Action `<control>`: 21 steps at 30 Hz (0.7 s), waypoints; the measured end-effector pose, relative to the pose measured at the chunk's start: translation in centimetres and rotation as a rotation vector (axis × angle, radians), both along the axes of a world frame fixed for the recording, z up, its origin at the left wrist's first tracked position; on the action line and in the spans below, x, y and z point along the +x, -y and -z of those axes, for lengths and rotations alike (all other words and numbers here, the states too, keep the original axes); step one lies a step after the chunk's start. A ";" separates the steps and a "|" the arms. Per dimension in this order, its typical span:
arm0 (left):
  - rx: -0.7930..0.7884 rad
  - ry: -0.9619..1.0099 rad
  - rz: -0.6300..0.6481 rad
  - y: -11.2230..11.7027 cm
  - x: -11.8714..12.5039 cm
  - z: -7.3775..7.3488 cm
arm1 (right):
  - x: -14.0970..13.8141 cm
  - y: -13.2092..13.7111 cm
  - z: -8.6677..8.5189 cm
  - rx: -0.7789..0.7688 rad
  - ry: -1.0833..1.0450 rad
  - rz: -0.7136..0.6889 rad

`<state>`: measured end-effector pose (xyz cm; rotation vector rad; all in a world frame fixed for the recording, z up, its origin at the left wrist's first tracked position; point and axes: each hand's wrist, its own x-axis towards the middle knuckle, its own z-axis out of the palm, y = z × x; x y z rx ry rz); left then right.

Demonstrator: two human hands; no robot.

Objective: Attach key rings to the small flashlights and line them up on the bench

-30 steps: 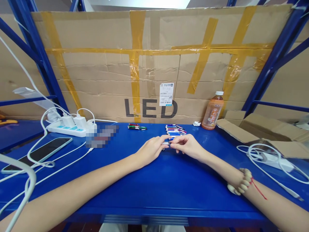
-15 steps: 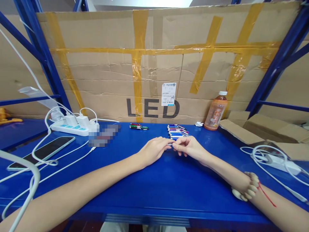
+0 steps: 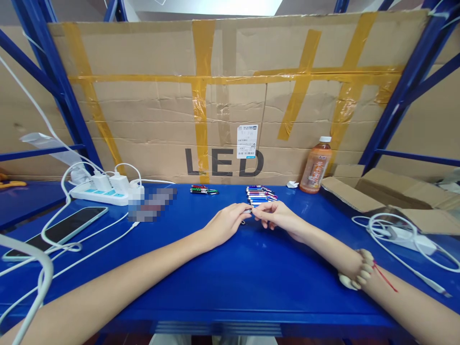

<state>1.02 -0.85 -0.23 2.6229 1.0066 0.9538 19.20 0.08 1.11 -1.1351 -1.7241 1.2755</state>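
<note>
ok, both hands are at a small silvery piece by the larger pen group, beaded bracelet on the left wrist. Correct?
No, head view shows the beaded bracelet on the right wrist. Rest stands: left hand and right hand at the silvery piece by the larger pen group.

Single head-worn view, forward and down over the blue table (image 3: 230,282).

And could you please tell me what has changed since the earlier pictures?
Less of the small silvery piece shows between the bare left hand and bare right hand than a second ago; neither visibly let go. The metallic multicoloured pens and orange-filled plastic bottle stayed put.
</note>
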 end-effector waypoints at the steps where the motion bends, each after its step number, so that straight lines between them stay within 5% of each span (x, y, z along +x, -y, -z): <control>1: -0.010 0.006 -0.003 0.0 0.0 0.0 | 0.0 0.0 0.0 0.001 0.000 0.003; 10: -0.034 0.047 -0.012 -0.1 0.0 0.2 | -0.3 0.1 -0.1 0.042 0.024 0.058; 17: -0.094 0.107 0.052 -0.4 -0.1 0.2 | 0.0 -0.1 0.0 0.424 -0.052 0.021; 21: -0.170 0.128 0.090 -0.4 -0.3 0.2 | -0.1 0.1 -0.2 0.500 -0.049 0.020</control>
